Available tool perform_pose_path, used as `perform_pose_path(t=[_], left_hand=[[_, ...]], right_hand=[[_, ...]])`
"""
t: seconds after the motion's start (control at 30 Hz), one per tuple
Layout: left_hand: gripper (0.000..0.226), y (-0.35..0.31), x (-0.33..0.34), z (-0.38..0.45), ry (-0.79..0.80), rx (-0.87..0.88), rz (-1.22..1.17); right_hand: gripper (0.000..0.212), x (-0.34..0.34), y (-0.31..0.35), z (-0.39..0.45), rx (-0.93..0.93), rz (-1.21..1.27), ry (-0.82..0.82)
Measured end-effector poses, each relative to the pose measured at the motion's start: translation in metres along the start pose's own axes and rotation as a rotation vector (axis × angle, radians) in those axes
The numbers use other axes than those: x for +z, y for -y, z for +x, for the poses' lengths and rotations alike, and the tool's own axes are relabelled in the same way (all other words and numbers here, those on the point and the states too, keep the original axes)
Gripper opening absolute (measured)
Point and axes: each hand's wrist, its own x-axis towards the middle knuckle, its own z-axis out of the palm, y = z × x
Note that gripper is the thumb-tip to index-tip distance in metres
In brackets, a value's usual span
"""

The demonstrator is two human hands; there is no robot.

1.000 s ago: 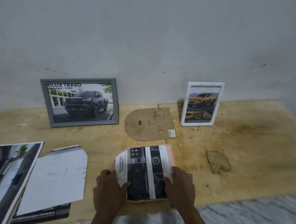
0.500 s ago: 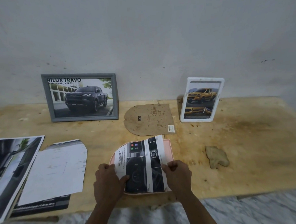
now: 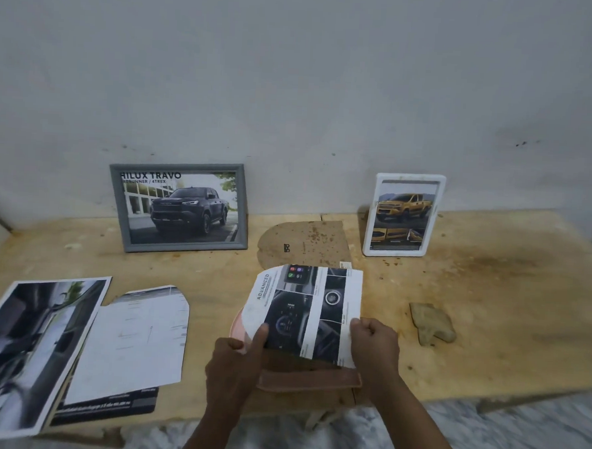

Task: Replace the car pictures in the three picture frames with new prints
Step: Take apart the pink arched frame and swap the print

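Here, low in the middle of the frame, the left hand (image 3: 234, 365) is pinching the lower left edge of a glossy arch-topped print of a car dashboard (image 3: 305, 309), thumb lying on its face, while the right hand (image 3: 374, 341) is gripping its right edge with fingers curled tight round the paper. The print is tilting up above a pink arch-shaped picture frame (image 3: 308, 379), which is lying flat at the near edge of the worn wooden table (image 3: 490, 286). Just behind the print, a brown arch-shaped fibreboard backing (image 3: 304, 242) is lying flat. At centre left, a grey rectangular frame holding a dark pickup picture (image 3: 179, 206) is leaning on the pale wall (image 3: 296, 70); at centre right, a white upright frame with a yellow pickup picture (image 3: 403, 214) is leaning likewise. At lower left, loose printed sheets (image 3: 76, 336) are overlapping. Right of the hands, a small tan lump (image 3: 431, 324) is resting on the table.
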Motion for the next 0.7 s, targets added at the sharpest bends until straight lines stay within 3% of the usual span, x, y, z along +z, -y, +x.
perform_pose_path(t=[0.1, 0.13, 0.2, 0.23, 0.33, 0.4, 0.47, 0.57, 0.7], left_hand=[[0.028, -0.022, -0.013, -0.021, 0.205, 0.014, -0.385], [0.018, -0.029, -0.018, -0.027, 0.226, 0.035, -0.469], [0.017, -0.038, -0.03, -0.036, 0.199, 0.04, -0.556], [0.019, -0.041, -0.038, -0.039, 0.166, 0.035, -0.557], [0.02, -0.044, -0.071, -0.047, 0.117, 0.074, -0.454], [0.02, -0.041, -0.098, -0.054, 0.14, 0.13, -0.377], [0.018, -0.037, -0.124, -0.061, 0.135, 0.167, -0.326], [0.019, -0.025, -0.158, -0.065, 0.078, 0.154, -0.352], [0.015, -0.003, -0.203, -0.064, 0.022, 0.075, -0.444]], right_hand=[[0.023, -0.005, 0.013, -0.019, 0.078, 0.162, 0.092], [0.02, -0.007, 0.017, -0.026, 0.102, 0.194, 0.143], [0.011, -0.013, 0.024, -0.038, 0.115, 0.205, 0.24], [0.007, -0.017, 0.028, -0.044, 0.109, 0.198, 0.268], [0.051, -0.027, 0.039, -0.051, -0.02, 0.02, 0.231], [0.064, -0.028, 0.051, -0.053, -0.174, -0.137, 0.244], [0.059, -0.023, 0.066, -0.058, -0.214, -0.144, 0.414], [0.035, -0.005, 0.087, -0.077, -0.138, -0.112, 0.671], [0.025, 0.035, 0.098, -0.112, -0.09, -0.049, 0.809]])
